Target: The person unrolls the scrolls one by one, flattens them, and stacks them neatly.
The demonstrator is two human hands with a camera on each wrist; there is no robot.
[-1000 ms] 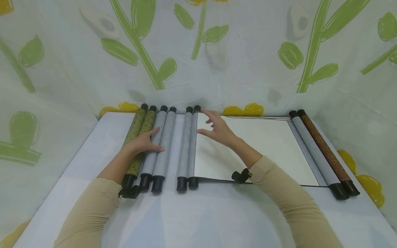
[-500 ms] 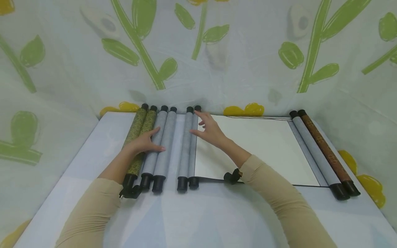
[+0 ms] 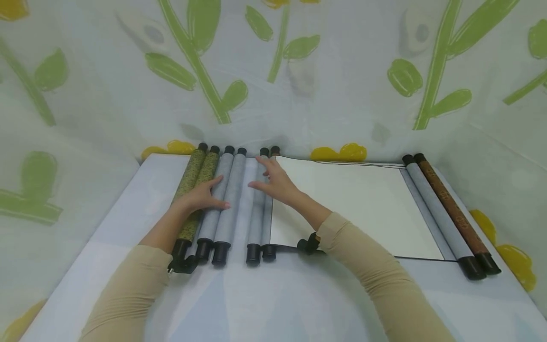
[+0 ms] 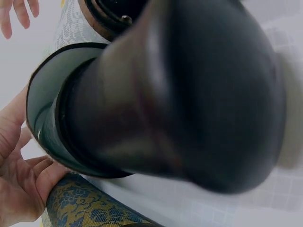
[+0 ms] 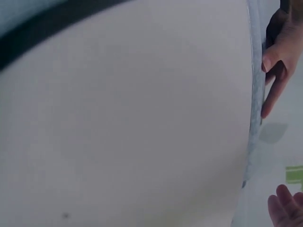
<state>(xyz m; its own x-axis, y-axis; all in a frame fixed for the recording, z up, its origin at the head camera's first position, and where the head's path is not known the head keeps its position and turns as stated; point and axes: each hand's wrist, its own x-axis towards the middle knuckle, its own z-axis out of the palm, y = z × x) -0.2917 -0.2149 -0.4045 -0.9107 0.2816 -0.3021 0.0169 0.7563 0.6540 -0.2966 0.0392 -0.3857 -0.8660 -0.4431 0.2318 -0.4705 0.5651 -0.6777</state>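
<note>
Fingers (image 3: 215, 180) of your left hand (image 3: 197, 197) lie spread, thumb well apart from forefinger, their tips over two grey rolls (image 3: 235, 185) at about 2 and 3 o'clock from your knuckles. Two green patterned rolls (image 3: 207, 168) pass under that hand and show at its 12 o'clock. At 2 to 3 o'clock from it, your right hand (image 3: 277, 184) also has its fingers spread, pointing toward 10 o'clock over another grey pair (image 3: 256, 218); you cannot tell whether they touch. Strapped at that wrist, around 5 o'clock, is a small black device (image 3: 306, 244). A white sheet (image 3: 350, 204) adjoins the second pair and lies flat toward 3 o'clock, under your forearm. Along its 3 o'clock end lie a single grey roll (image 3: 440, 218) and, just beyond, a brown roll (image 3: 455, 213). All rest on the pale counter (image 3: 252, 308); a leaf-printed backdrop (image 3: 273, 114) rises at 12 o'clock.
</note>
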